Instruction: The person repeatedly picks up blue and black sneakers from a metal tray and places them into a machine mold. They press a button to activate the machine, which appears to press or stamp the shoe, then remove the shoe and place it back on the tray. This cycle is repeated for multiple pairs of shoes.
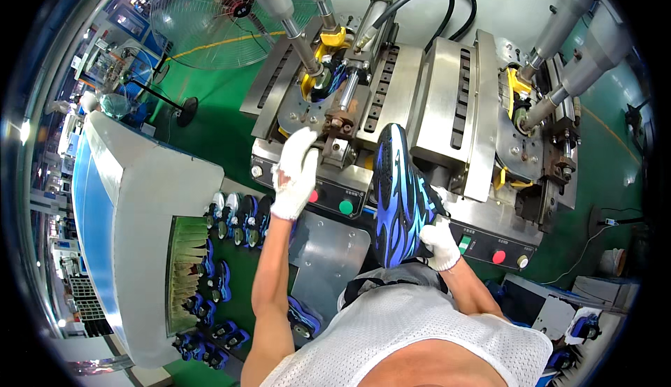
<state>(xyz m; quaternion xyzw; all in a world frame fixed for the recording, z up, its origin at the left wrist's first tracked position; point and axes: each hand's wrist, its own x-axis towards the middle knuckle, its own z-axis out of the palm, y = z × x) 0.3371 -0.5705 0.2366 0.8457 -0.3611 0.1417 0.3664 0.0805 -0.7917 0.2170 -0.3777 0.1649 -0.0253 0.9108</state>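
Observation:
In front of my body a blue, black and white sports shoe point(398, 205) is held nearly upright, its patterned sole facing the camera. My right hand point(440, 244), in a white glove, grips its lower right side; some fingers are hidden behind it. My left hand point(297, 170), also gloved, is raised with fingers stretched out and holds nothing. It is beside the front of the left press station point(307, 111), above a control panel with a red button point(312, 196) and a green button point(346, 207). Another blue shoe point(337, 79) sits clamped in that station under yellow pads.
A second press station point(521, 142) stands to the right, with its own control panel point(489, 247). At left, several shoes point(241, 216) line a rack beside a white conveyor housing point(154, 177) with a fringed opening. A large fan point(224, 9) stands behind. More shoes point(587, 327) lie at lower right.

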